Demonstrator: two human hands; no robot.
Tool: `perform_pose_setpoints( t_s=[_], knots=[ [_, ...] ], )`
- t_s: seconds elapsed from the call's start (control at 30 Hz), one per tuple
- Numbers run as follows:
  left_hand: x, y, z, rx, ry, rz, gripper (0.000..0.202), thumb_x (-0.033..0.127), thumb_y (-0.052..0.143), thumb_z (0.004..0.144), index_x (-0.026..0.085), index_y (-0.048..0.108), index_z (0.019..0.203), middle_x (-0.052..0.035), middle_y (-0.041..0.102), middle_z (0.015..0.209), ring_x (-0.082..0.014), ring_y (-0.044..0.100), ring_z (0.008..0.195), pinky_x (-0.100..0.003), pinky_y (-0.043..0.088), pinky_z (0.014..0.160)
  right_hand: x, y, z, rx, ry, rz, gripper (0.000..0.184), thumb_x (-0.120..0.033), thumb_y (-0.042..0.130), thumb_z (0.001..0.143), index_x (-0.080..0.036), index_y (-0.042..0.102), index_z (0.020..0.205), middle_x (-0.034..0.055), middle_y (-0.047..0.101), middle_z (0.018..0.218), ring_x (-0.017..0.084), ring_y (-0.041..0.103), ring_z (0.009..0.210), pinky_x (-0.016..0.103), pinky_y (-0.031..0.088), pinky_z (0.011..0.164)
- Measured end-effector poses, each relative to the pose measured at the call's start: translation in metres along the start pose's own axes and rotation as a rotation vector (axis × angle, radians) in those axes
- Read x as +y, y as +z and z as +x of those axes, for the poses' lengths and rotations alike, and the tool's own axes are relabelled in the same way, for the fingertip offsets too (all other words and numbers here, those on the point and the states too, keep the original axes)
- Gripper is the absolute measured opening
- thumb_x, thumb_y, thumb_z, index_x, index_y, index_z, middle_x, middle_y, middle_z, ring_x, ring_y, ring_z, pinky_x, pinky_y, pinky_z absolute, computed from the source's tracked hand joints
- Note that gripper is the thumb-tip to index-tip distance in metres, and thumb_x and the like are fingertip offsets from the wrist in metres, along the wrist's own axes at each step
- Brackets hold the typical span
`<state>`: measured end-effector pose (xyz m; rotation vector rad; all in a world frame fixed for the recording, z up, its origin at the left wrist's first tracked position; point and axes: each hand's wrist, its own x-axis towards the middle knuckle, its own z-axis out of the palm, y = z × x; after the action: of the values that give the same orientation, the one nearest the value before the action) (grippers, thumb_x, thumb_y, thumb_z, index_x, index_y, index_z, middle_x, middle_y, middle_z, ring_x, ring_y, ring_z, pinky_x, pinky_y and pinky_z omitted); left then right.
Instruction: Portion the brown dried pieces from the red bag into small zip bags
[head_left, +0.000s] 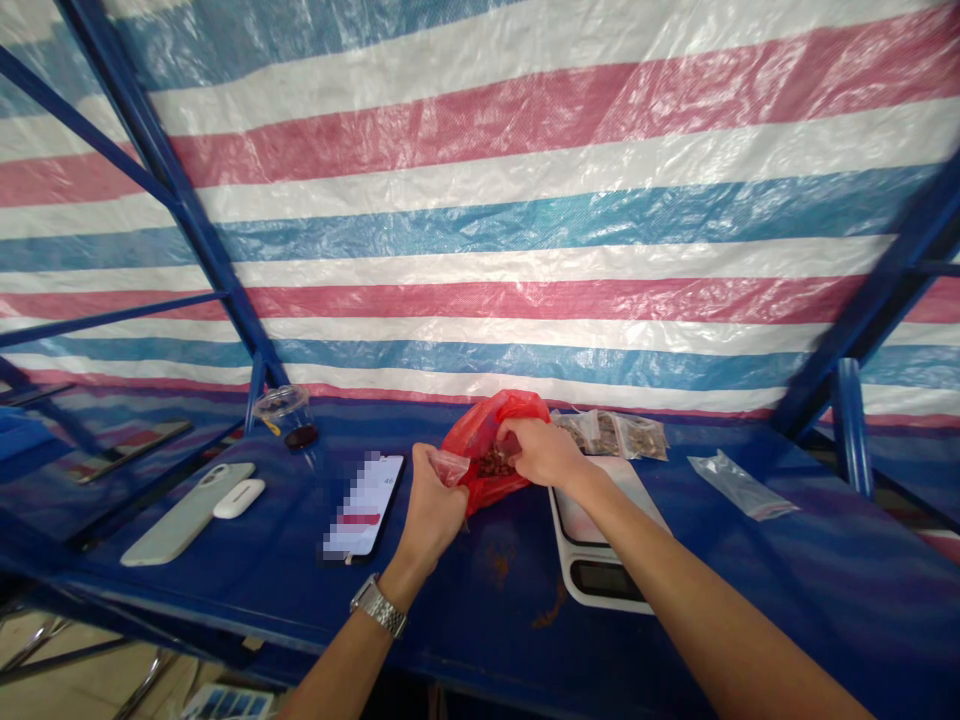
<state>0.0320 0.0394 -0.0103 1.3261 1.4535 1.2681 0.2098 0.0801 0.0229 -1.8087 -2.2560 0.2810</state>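
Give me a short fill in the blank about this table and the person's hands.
The wristwatch is on the ____ wrist.
The right hand reaches into a ____ plastic bag.
The other hand pinches a ____ plastic pouch.
The kitchen scale stands on a ____ table.

Missing words: left, red, clear, blue.

the tarp [525, 220] runs in broad stripes of pinkish red, white and blue, the frame bars [165, 190] and worktop [750, 560] are deep blue, the plastic bag [480, 450] is red, the kitchen scale [592, 570] white, the wristwatch [379, 606] silver
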Motion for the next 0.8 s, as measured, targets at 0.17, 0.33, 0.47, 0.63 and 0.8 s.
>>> perform_pose_setpoints(
  t_s=[0.17,0.33,0.47,0.63,0.8],
  knots=[
    [-0.001,0.001,0.002,-0.012,0.066,0.007,0.044,-0.004,0.06,0.061,0.023,0.041,0.09,0.0102,0.05,0.068,-0.0083,0.051,0.057,-0.018,0.04,0.054,-0.008,-0.004,-0.005,0.047,-0.004,-0.164,0.037,-0.006,0.06,0.079,-0.021,0.068,0.112,0.0104,0.073,0.122,0.028,0.071,0.108,0.033,0.051,0.081],
    [0.002,0.005,0.002,-0.031,0.147,0.009,0.04,-0.006,0.055,0.06,0.022,0.044,0.087,0.0089,0.048,0.071,-0.0092,0.05,0.064,-0.019,0.04,0.06,-0.01,-0.005,-0.006,0.053,-0.042,-0.256,0.036,-0.007,0.058,0.084,-0.017,0.067,0.117,0.0145,0.072,0.122,0.031,0.071,0.109,0.036,0.053,0.084],
    [0.001,0.008,0.003,-0.056,0.164,0.012,0.039,-0.004,0.055,0.061,0.022,0.043,0.088,0.0083,0.049,0.073,-0.0096,0.049,0.065,-0.02,0.04,0.061,-0.009,-0.005,-0.006,0.07,-0.068,-0.304,0.038,-0.005,0.055,0.085,-0.016,0.066,0.119,0.0168,0.07,0.125,0.031,0.071,0.108,0.037,0.054,0.083],
    [-0.002,0.01,0.002,-0.076,0.172,-0.014,0.038,-0.003,0.056,0.063,0.021,0.045,0.09,0.0077,0.05,0.073,-0.0097,0.05,0.065,-0.02,0.041,0.063,-0.006,-0.005,-0.005,0.058,-0.101,-0.303,0.034,-0.006,0.054,0.085,-0.015,0.067,0.116,0.017,0.071,0.124,0.03,0.071,0.11,0.035,0.054,0.084],
    [0.0,0.013,0.001,-0.08,0.131,-0.035,0.039,-0.003,0.056,0.062,0.021,0.046,0.091,0.0083,0.05,0.071,-0.0097,0.05,0.063,-0.019,0.039,0.06,-0.007,-0.004,-0.006,-0.021,-0.11,-0.258,0.031,-0.012,0.059,0.084,-0.016,0.069,0.113,0.0159,0.074,0.117,0.032,0.07,0.111,0.037,0.053,0.087]
  ],
)
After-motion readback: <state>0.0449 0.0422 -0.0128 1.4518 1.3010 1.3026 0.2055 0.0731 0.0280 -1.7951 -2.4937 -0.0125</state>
